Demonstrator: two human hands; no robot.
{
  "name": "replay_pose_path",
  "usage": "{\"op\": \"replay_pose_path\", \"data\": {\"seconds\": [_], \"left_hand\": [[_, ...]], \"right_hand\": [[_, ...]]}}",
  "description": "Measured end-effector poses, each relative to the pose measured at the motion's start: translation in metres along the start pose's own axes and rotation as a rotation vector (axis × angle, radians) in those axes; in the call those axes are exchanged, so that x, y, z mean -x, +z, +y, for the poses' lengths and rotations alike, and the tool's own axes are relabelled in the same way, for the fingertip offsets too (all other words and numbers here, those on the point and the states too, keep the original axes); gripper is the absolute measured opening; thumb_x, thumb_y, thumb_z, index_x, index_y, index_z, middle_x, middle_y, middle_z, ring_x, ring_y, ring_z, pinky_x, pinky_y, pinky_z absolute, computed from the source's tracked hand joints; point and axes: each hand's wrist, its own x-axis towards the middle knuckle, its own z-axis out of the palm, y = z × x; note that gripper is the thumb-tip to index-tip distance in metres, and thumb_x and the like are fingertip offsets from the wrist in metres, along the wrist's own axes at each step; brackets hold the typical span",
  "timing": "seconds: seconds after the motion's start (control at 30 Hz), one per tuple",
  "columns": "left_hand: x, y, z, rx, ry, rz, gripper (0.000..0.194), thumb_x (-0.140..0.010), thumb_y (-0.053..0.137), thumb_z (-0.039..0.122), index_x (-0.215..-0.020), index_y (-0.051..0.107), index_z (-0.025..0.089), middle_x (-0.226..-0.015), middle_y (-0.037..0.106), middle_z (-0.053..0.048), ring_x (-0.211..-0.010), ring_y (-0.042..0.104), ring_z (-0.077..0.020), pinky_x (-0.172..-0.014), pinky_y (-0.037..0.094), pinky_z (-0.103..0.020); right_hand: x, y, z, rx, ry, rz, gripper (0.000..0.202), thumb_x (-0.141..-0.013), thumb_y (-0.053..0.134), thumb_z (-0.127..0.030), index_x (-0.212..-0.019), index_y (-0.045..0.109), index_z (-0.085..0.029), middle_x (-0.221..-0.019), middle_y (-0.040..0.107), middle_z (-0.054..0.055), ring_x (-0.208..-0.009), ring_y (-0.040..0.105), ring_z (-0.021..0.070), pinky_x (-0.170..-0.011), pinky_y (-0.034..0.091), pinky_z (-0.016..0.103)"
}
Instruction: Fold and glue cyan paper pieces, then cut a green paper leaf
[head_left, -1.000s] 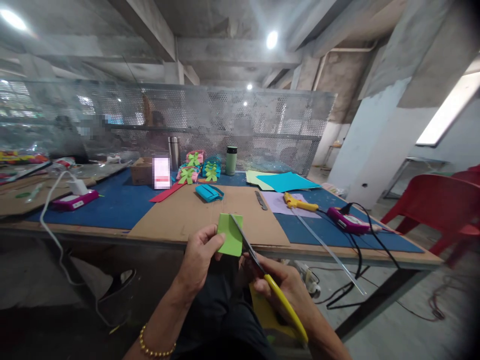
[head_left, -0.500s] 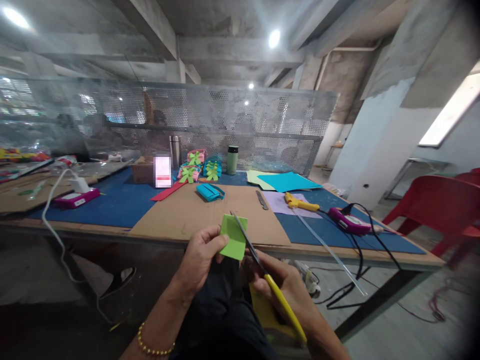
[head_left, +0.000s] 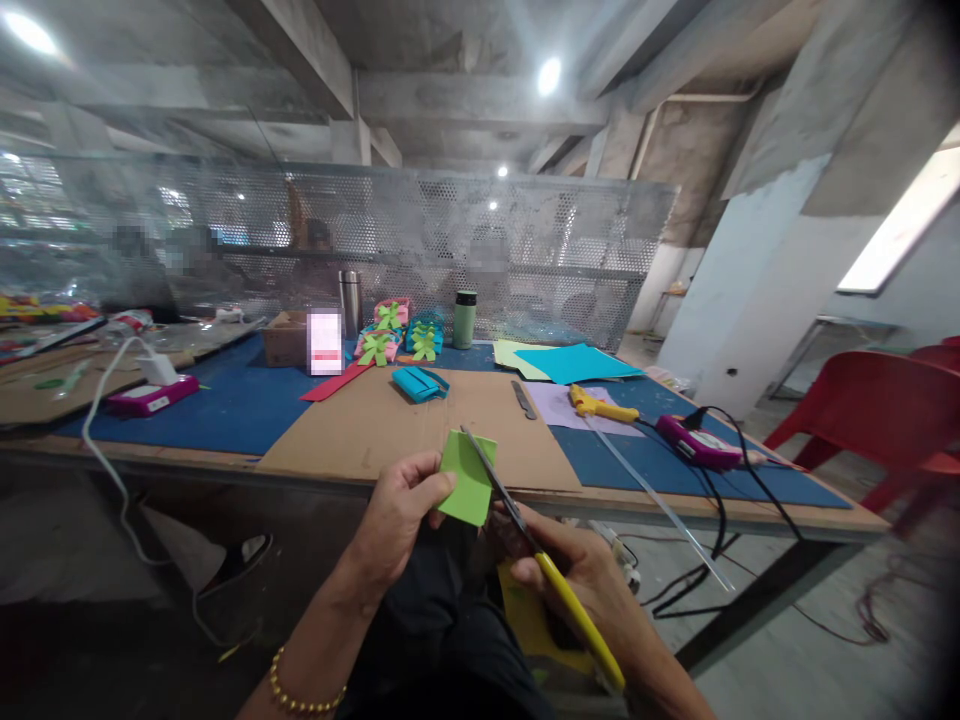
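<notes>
My left hand (head_left: 405, 505) pinches the left edge of a small light-green rectangle (head_left: 463, 485) of sheet material, held up in front of the table's front edge. In my right hand (head_left: 574, 560) is a pair of scissors (head_left: 574, 610) with yellow handles. One dark blade slants up and left across the right part of the green piece, its tip near the top edge. The other blade is hidden behind the piece. Beyond my hands, a small folded blue pouch (head_left: 420, 384) lies on a cardboard sheet (head_left: 360, 430).
A dark knife-like blade (head_left: 523, 400) lies on the cardboard. To the right are a yellow glue gun (head_left: 602, 405), a purple power strip (head_left: 697, 443) and blue sheets (head_left: 577, 362). Small decorated bags (head_left: 379, 345), a green bottle (head_left: 465, 320) and a steel flask (head_left: 350, 300) stand behind.
The green piece has tilted slightly, its lower edge dropping a little. The scissors and my right hand have shifted slightly down and right; the left hand keeps its hold.
</notes>
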Motion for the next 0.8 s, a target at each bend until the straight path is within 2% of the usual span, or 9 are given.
{"op": "replay_pose_path", "data": {"seconds": [0.53,0.8], "left_hand": [[0.0015,-0.0045,0.0003,-0.038,-0.017,-0.001,0.027,-0.073,0.069,0.036,-0.063,0.057,0.015,-0.057,0.043,0.003,-0.052,0.034,-0.0071,-0.047,0.026,-0.021],[0.0010,-0.0049,-0.0012,-0.031,-0.026,0.001,0.026,-0.074,0.069,0.037,-0.064,0.058,0.015,-0.056,0.042,0.004,-0.051,0.034,-0.0072,-0.048,0.026,-0.021]], "right_hand": [[0.0014,0.0006,-0.0004,-0.002,0.001,-0.024,0.046,-0.086,0.060,-0.060,-0.092,0.073,-0.016,-0.071,0.056,0.000,-0.063,0.045,0.0136,-0.060,0.041,0.024],[0.0016,0.0009,0.0019,-0.028,-0.002,-0.031,0.046,-0.086,0.060,-0.061,-0.092,0.074,-0.017,-0.075,0.060,0.001,-0.070,0.051,0.0162,-0.062,0.042,0.024]]}}
